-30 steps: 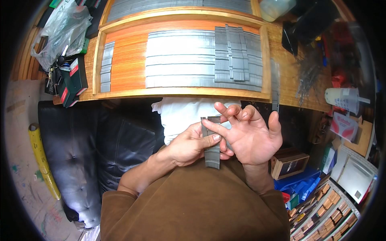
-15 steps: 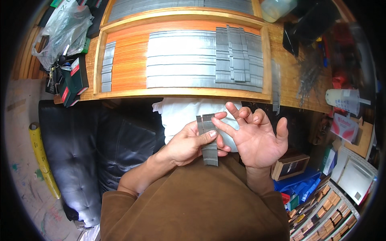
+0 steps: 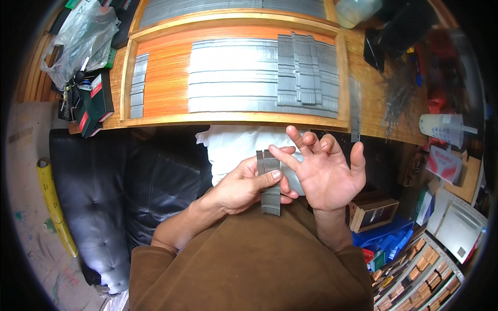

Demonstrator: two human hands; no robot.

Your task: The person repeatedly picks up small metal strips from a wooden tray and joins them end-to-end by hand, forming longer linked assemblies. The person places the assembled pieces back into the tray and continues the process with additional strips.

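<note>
My left hand (image 3: 239, 187) is closed around a narrow stack of thin grey metal strips (image 3: 271, 199), its thumb pressed flat across the front. The stack stands roughly upright over my lap, with a narrow gap between pieces near its top. My right hand (image 3: 332, 179) is open, palm up with the fingers spread. One outstretched finger of it reaches the top end of the stack and appears to touch it. Beyond both hands, a wooden tray (image 3: 233, 120) with an orange bottom holds rows of similar grey strips (image 3: 233, 75), some piled in raised stacks on the right.
Another framed tray of grey strips (image 3: 223, 6) lies farther back. Dark boxes (image 3: 96, 106) and a plastic bag (image 3: 85, 41) sit at left, above a black padded seat (image 3: 104, 202). A lidded cup (image 3: 441, 128) and loose thin metal pieces (image 3: 399, 101) are at right.
My right hand has shifted slightly left and up, its outstretched finger moving to the top of the stack. My left hand keeps its hold, with the stack turned a little more upright.
</note>
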